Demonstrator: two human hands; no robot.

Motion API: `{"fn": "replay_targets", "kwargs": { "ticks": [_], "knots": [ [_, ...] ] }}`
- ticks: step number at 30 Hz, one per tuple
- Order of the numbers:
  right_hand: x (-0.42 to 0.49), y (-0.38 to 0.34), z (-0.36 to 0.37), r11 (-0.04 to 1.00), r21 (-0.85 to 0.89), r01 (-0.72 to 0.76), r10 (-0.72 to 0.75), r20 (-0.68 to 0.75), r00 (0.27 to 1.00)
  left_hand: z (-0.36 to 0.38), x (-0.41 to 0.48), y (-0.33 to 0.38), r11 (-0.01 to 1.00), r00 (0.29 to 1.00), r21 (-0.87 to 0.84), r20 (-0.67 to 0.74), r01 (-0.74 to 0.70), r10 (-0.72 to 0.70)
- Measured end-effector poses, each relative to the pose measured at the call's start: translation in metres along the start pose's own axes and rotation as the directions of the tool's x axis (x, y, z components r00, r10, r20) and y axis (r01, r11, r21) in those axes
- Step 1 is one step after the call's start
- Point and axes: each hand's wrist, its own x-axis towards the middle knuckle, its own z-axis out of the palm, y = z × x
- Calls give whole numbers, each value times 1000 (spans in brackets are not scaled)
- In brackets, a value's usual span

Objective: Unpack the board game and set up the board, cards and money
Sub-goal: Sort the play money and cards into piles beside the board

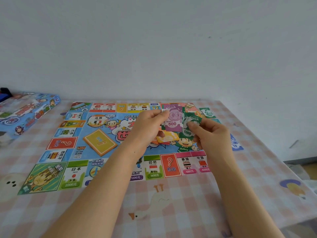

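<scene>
Board (75, 174) flat | left hand (149, 127) pinches purple 500 note (173, 121) | right hand (211, 136) pinches green 1000 note (186, 132)

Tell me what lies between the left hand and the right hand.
Paper money, seen in the head view: the left hand holds purple 500 notes, and the right hand pinches a green 1000 note beside them.

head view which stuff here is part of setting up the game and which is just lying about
Job: game board, yellow card stack, purple 500 note in the left hand, green 1000 note in the right hand, loose green note and blue 10 note beside the board, game box.
Lying about: checked tablecloth, dark object at far left.
</scene>
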Motion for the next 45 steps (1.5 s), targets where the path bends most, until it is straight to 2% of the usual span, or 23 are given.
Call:
{"fn": "replay_targets", "kwargs": {
  "ticks": [8, 14, 18, 30, 37, 45],
  "knots": [
    [-4, -7, 4, 992, 109, -61, 47, 122, 991, 2, 0, -2, 995, 998, 95, 52, -38, 33],
    [-5, -7, 5, 994, 97, -57, 40, 168, 985, 2, -3, -1, 988, 998, 145, 46, -57, 51],
    [-5, -7, 4, 992, 94, -86, 69, 173, 983, 3, -5, 3, 990, 994, 99, 64, -100, 94],
    [-3, -5, 3, 988, 103, -111, 95, 151, 984, 0, -4, 1, 994, 995, 58, -26, -95, 97],
    [-4, -6, 5, 997, 12, -77, 74, 159, 985, 2, -7, 5, 995, 995, 58, 65, -81, 77],
    [-2, -2, 3, 995, 72, -71, 65, 82, 994, -8, -2, 2, 998, 993, -2, -95, -66, 66]
  ]
}}
